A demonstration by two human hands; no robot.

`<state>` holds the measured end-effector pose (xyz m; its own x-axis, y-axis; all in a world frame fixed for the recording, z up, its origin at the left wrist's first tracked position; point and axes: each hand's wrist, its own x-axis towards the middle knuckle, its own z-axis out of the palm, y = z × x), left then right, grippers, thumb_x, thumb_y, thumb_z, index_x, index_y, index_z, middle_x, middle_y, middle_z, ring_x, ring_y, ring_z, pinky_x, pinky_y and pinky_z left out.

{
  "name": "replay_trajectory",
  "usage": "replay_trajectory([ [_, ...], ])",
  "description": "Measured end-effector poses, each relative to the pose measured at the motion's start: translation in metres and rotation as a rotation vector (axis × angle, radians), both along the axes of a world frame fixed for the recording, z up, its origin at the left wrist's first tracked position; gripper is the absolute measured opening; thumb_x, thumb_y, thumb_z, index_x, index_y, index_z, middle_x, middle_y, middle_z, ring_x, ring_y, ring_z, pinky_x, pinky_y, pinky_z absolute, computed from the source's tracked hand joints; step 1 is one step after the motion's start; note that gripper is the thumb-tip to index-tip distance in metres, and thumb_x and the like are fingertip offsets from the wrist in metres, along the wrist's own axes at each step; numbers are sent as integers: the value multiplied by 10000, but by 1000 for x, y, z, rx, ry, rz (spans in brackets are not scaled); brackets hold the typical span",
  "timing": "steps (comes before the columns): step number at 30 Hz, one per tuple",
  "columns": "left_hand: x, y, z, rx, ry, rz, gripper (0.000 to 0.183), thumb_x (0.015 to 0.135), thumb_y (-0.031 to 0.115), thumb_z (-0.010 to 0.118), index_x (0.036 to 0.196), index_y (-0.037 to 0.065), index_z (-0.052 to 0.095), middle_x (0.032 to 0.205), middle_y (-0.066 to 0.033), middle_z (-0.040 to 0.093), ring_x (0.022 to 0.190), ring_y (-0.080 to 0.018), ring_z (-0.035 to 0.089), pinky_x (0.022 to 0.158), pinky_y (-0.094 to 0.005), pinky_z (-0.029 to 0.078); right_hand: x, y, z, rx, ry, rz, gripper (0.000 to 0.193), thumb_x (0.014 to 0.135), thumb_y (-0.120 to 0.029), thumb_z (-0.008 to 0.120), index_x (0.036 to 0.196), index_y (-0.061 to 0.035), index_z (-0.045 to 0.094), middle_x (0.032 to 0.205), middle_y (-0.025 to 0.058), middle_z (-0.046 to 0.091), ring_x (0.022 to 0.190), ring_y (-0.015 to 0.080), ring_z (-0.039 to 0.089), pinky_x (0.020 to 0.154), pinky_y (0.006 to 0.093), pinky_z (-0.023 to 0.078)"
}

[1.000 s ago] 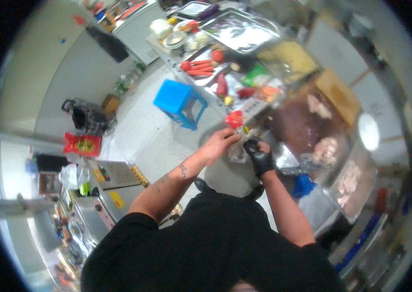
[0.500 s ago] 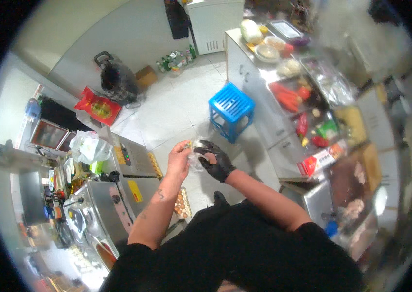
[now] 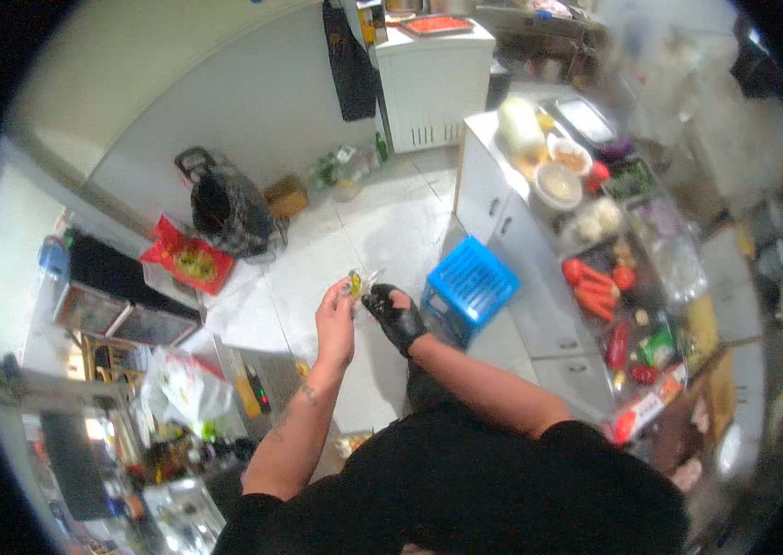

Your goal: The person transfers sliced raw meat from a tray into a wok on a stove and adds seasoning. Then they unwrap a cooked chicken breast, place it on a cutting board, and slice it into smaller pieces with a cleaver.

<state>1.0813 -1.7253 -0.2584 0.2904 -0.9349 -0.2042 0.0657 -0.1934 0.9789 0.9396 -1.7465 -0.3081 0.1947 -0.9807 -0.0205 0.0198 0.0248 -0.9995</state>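
In front of my body, both hands are raised close together over the floor. My left hand (image 3: 336, 324) is bare, its fingers pinching a small crumpled piece with yellow and clear parts (image 3: 355, 285), which looks like a plastic packet. Beside it, my right hand (image 3: 398, 322) wears a black glove, and a patch of bare skin shows near the thumb. Its fingers are curled together at a clear plastic bit (image 3: 374, 276) that sticks up between the hands. Blur hides exactly what the right fingers grip.
A blue plastic stool (image 3: 473, 282) stands just beyond my right hand. Along the right runs a counter with carrots (image 3: 598, 294), bowls (image 3: 559, 185) and a cabbage (image 3: 522, 128). At the left are a red bag (image 3: 190, 259), a dark cart bag (image 3: 229, 203) and a white plastic bag (image 3: 185, 387).
My view has shifted, so the stool and counter sit lower in it. The hands have drawn slightly apart; less clear plastic shows below them, and the yellow part is plainer.
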Motion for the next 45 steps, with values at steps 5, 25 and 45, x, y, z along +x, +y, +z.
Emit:
replay_trajectory([
  [5,32,-115,23,-56,-90,-156,522,981,97,426,1459,-49,577,1422,-143,613,1236,-207,582,1069,-304,443,35,-127,6,-54,37,18,310,994,-258,704,1166,0,690,1057,137,736,966,246,685,895,390,544],
  [25,71,-620,39,-51,117,-752,730,947,-25,443,1660,3,291,1665,-176,404,1520,-257,397,1231,-350,318,66,-585,23,267,-498,-337,257,967,-141,747,1216,-122,687,1109,8,730,935,133,693,749,290,600],
  [45,87,-977,-86,535,-149,-529,388,1055,136,603,1405,-27,557,1292,-130,694,1077,-204,707,903,-342,575,-395,-980,138,-351,461,-1550,281,1000,-187,743,1168,27,673,1131,101,704,984,183,648,910,338,539],
])
